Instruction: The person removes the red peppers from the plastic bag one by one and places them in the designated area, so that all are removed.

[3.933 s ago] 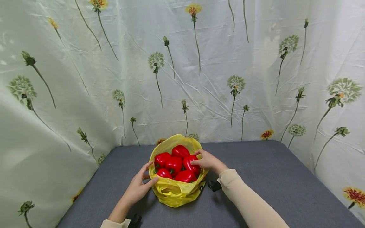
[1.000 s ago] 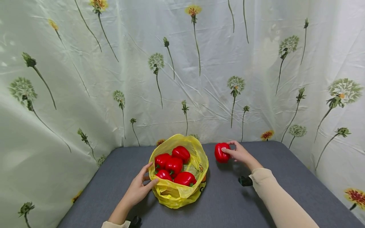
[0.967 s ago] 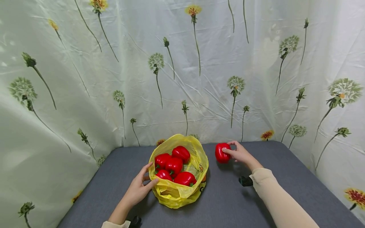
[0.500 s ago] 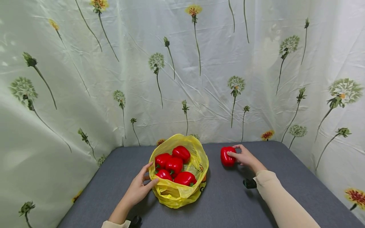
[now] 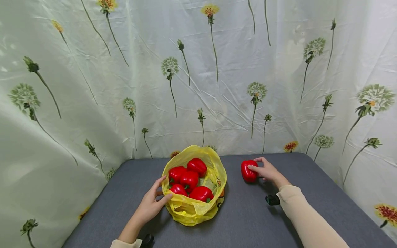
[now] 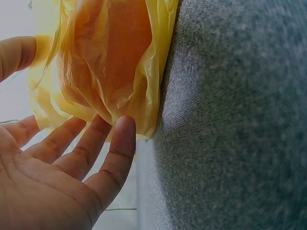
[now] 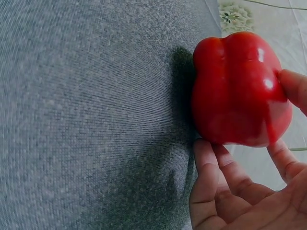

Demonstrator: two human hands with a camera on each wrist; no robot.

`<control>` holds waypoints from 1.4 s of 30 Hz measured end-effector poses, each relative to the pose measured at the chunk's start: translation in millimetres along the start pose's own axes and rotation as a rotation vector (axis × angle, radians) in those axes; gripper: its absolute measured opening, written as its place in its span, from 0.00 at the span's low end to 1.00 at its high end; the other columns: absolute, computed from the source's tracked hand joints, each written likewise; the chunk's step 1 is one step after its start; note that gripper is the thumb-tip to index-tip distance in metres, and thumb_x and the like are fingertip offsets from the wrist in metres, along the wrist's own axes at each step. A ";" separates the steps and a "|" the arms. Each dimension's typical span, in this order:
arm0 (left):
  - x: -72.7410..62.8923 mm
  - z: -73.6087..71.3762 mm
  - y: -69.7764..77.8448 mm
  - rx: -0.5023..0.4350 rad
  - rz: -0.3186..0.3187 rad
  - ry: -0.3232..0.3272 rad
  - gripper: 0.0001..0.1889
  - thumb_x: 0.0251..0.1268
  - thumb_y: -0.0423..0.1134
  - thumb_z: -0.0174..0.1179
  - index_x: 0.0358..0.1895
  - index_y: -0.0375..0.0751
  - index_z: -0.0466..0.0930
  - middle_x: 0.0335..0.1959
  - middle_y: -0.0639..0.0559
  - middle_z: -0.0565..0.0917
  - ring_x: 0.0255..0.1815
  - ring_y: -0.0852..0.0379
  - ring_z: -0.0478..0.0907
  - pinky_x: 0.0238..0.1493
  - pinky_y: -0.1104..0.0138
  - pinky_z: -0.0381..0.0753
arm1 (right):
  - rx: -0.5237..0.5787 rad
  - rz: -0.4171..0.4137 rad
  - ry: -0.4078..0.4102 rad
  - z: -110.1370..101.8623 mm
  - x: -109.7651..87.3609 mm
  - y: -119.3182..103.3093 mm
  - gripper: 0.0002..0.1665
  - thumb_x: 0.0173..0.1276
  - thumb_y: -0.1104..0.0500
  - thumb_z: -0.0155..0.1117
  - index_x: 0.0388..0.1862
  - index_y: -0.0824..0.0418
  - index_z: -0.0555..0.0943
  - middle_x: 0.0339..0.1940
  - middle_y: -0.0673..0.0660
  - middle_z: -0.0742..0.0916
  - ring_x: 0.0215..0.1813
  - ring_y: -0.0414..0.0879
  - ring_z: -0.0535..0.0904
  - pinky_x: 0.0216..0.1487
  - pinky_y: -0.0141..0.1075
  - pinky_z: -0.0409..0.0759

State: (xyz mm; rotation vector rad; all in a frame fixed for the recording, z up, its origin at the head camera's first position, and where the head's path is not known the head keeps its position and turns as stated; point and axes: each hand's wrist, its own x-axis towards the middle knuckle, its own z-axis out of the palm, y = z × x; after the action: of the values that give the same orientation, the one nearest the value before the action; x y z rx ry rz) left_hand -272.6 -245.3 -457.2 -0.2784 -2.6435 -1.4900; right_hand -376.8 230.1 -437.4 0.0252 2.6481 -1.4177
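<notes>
A yellow plastic bag stands on the grey table with its mouth wide. Several red bell peppers lie inside it. My left hand touches the bag's left side, thumb at the front rim and fingers spread along the wall. In the left wrist view those loosely bent fingers lie against the thin plastic. To the right of the bag, my right hand holds one red bell pepper between thumb and fingers. The right wrist view shows this pepper at the table surface; whether it bears its weight there I cannot tell.
The grey table runs back to a pale curtain printed with dandelions, which also hangs along both sides. A dark wrist device sits under my right forearm, close to the tabletop.
My right hand has taken one bell pepper out of the bag and carried it right, shifting slightly further right and nearer in the last second. My left hand has stayed at the bag.
</notes>
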 end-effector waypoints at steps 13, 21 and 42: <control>2.5 -1.3 -0.8 -0.007 0.005 -0.005 0.40 0.75 0.48 0.70 0.84 0.51 0.62 0.76 0.34 0.73 0.65 0.37 0.84 0.57 0.47 0.88 | -0.035 -0.008 0.009 1.9 0.8 -1.9 0.41 0.82 0.42 0.62 0.77 0.67 0.61 0.60 0.73 0.80 0.52 0.58 0.85 0.38 0.40 0.79; 2.0 -1.4 -1.2 -0.005 0.005 -0.008 0.40 0.75 0.48 0.70 0.85 0.51 0.61 0.76 0.34 0.73 0.65 0.38 0.84 0.57 0.47 0.88 | -0.071 -0.010 0.002 2.1 -1.0 -5.2 0.42 0.82 0.42 0.61 0.77 0.70 0.61 0.60 0.74 0.81 0.54 0.59 0.81 0.42 0.42 0.81; 1.2 -1.4 -1.7 -0.012 0.005 -0.014 0.40 0.76 0.48 0.69 0.85 0.51 0.61 0.78 0.33 0.71 0.66 0.37 0.84 0.57 0.46 0.87 | -0.130 -0.063 0.049 1.0 1.0 -12.6 0.40 0.81 0.44 0.61 0.75 0.72 0.64 0.67 0.78 0.78 0.64 0.68 0.78 0.63 0.57 0.80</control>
State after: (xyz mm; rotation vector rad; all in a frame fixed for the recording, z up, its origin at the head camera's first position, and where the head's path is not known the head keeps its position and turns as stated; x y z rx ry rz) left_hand -274.0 -247.2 -457.7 -0.2977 -2.6432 -1.5091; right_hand -378.7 222.2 -427.6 -0.0381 2.7993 -1.2757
